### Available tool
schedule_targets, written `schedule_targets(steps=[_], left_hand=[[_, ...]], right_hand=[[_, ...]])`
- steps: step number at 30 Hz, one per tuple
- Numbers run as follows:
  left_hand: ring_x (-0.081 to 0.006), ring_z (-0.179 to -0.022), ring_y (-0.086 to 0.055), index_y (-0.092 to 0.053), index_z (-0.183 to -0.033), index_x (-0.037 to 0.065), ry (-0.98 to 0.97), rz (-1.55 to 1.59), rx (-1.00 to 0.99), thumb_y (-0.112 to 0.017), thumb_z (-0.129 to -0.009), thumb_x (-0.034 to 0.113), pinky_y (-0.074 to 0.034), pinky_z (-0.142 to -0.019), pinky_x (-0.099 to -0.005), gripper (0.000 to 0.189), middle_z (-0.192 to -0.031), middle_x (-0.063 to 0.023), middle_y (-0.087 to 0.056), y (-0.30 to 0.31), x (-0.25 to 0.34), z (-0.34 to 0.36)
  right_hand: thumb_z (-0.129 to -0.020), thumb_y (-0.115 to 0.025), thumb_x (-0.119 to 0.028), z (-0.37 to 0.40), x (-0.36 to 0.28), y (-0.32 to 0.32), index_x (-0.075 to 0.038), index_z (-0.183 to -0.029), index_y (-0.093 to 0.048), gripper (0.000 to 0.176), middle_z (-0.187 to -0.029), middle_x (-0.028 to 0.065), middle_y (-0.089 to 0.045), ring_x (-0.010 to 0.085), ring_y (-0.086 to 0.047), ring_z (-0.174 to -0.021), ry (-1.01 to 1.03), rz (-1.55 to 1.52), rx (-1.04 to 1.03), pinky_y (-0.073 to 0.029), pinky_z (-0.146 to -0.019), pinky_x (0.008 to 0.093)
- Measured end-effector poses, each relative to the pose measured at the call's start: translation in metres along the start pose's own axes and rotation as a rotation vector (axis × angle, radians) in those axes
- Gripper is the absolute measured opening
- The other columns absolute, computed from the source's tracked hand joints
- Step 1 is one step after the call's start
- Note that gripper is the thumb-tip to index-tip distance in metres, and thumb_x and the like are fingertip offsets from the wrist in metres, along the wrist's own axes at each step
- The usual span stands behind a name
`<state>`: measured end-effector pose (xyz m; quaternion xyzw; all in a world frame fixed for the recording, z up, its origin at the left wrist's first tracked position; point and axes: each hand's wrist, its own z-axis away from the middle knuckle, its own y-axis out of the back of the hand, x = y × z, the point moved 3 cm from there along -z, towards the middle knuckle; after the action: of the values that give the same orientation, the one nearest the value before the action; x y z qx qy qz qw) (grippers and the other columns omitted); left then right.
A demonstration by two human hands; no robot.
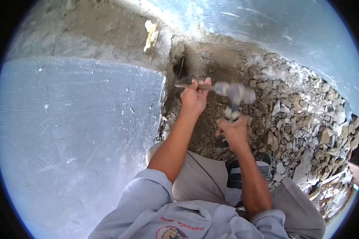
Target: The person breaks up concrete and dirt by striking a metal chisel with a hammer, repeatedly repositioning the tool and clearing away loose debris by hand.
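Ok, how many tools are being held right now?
2: a chisel in the left hand, its tip towards the dug-out hollow, and a motion-blurred hammer in the right hand. Others could be hidden in the rubble.

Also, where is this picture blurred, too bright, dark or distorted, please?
Head view: motion blur smears the hammer; head view: glare whitens the left end of the upper blue surface; head view: the hole sits in deep shadow; head view: straight edges curve, corners go black.

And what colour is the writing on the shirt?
The writing is red; it shows best in the head view.
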<state>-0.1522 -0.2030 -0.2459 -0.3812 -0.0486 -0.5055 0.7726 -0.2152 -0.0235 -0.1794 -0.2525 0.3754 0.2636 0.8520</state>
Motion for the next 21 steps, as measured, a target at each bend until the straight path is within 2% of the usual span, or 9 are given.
schedule_targets(steps=[4, 6, 7, 8, 11, 13, 14, 17, 21], left_hand=[[-0.0344, -0.099, -0.062, -0.048, -0.098, 0.0, -0.011, -0.014, -0.047, -0.043, -0.1, 0.015, -0.052, -0.092, -0.0479, 0.015, -0.091, -0.0145, -0.06, 0.0, 0.007, -0.002], [-0.0344, -0.098, -0.063, -0.048, -0.098, 0.001, -0.024, -0.026, -0.039, -0.044, -0.1, 0.015, -0.053, -0.091, -0.0468, 0.015, -0.093, -0.0166, -0.061, -0.011, 0.013, 0.004], [-0.0344, -0.097, -0.064, -0.048, -0.098, 0.001, -0.023, -0.005, -0.041, -0.044, -0.1, 0.015, -0.053, -0.09, -0.0465, 0.015, -0.094, -0.0173, -0.061, -0.009, 0.013, 0.003], [-0.0343, -0.097, -0.064, -0.048, -0.098, 0.001, -0.023, 0.013, -0.041, -0.044, -0.1, 0.015, -0.054, -0.09, -0.0462, 0.015, -0.095, -0.0179, -0.061, -0.007, 0.015, 0.001], [-0.0322, -0.097, -0.064, -0.05, -0.094, 0.0, 0.01, 0.017, -0.079, -0.047, -0.099, 0.014, -0.053, -0.092, -0.0442, 0.016, -0.099, -0.0185, -0.063, -0.005, 0.013, -0.001], [-0.0322, -0.097, -0.064, -0.05, -0.094, 0.0, 0.008, 0.024, -0.019, -0.047, -0.099, 0.014, -0.053, -0.092, -0.0446, 0.015, -0.096, -0.0175, -0.062, -0.009, 0.015, 0.003], [-0.0322, -0.097, -0.064, -0.05, -0.093, 0.0, 0.007, 0.027, 0.004, -0.047, -0.099, 0.013, -0.053, -0.092, -0.0448, 0.015, -0.094, -0.0169, -0.062, -0.013, 0.015, 0.004], [-0.0325, -0.097, -0.064, -0.05, -0.094, 0.0, -0.024, -0.011, 0.013, -0.047, -0.099, 0.012, -0.054, -0.092, -0.0451, 0.014, -0.092, -0.0154, -0.061, -0.006, 0.009, 0.001], [-0.0352, -0.1, -0.063, -0.048, -0.098, 0.0, -0.02, 0.017, -0.026, -0.047, -0.099, 0.013, -0.053, -0.091, -0.0463, 0.013, -0.09, -0.014, -0.059, 0.001, 0.013, -0.003]], right_hand=[[-0.076, -0.064, -0.002, 0.013, -0.041, 0.014, 0.001, -0.093, -0.056, 0.019, -0.063, 0.0045, -0.055, 0.015, -0.057, -0.05, 0.03, -0.116, 0.049, -0.049, -0.046, 0.0291], [-0.078, -0.064, -0.006, 0.031, -0.107, 0.037, 0.001, -0.097, -0.057, 0.021, -0.067, 0.0064, -0.058, 0.0134, -0.058, -0.052, 0.242, -0.036, 0.23, -0.049, -0.047, 0.026], [-0.081, -0.062, -0.015, 0.043, -0.132, 0.054, 0.0, -0.096, -0.059, 0.022, -0.074, 0.0083, -0.061, 0.0138, -0.06, -0.055, 0.529, 0.026, 0.37, -0.05, -0.047, 0.0262], [-0.083, -0.058, -0.023, 0.057, -0.148, 0.09, 0.001, -0.091, -0.059, 0.025, -0.081, 0.0093, -0.062, 0.0159, -0.062, -0.06, 0.596, 0.338, 0.379, -0.051, -0.05, 0.0262], [-0.085, -0.055, -0.022, 0.072, -0.212, 0.095, -0.001, -0.093, -0.06, 0.022, -0.082, 0.0111, -0.064, 0.019, -0.063, -0.063, 1.095, -0.056, 0.451, -0.05, -0.054, 0.0258], [-0.082, -0.059, -0.017, 0.053, -0.162, 0.075, 0.0, -0.095, -0.059, 0.021, -0.078, 0.01, -0.063, 0.0185, -0.062, -0.06, 0.965, 0.031, 0.583, -0.049, -0.052, 0.0272], [-0.08, -0.061, -0.014, 0.032, -0.11, 0.055, 0.001, -0.096, -0.059, 0.022, -0.075, 0.0094, -0.062, 0.0183, -0.061, -0.058, 0.728, 0.189, 0.566, -0.049, -0.052, 0.0279], [-0.075, -0.068, -0.007, 0.001, 0.0, -0.015, 0.003, -0.098, -0.058, 0.027, -0.069, 0.0077, -0.061, 0.0176, -0.059, -0.052, -0.053, -0.041, -0.023, -0.047, -0.049, 0.03], [-0.076, -0.067, -0.006, 0.024, -0.065, 0.009, 0.003, -0.094, -0.057, 0.022, -0.071, 0.0077, -0.062, 0.0153, -0.058, -0.051, 0.105, -0.021, 0.15, -0.046, -0.046, 0.0292]])
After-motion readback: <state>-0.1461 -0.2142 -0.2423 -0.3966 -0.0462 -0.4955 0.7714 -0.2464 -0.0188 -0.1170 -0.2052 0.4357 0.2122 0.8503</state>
